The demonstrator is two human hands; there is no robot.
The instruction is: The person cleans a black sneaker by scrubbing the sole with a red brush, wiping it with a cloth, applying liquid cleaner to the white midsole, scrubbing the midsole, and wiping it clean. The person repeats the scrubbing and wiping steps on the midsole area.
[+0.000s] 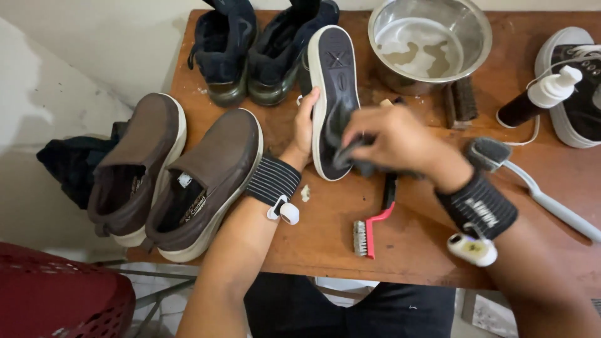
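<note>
The left hand (305, 128) has its grip pinching the edge of a dark shoe (335, 100) with a white rim, fingers hidden behind it and thumb on the rim, holding it tipped up so the dark sole faces the camera, above the middle of the wooden surface (407, 244). The right hand (391, 139) has its grip pressed together around a dark cloth (350, 159), which lies against the lower end of that sole. Both wrists carry striped black bands with small white devices. Just below the right hand a pink-handled small brush (370, 228) lies on the surface, and to its right a grey long-handled brush (519, 175). Left of the held shoe stand two brown slip-on shoes (181, 175), side by side at the surface's edge, and beyond them a pair of dark boots (256, 50). A steel bowl (429, 44) with cloudy water sits at the far side, a pump bottle (541, 97) beside it, near a black-and-white sneaker (573, 87).
</note>
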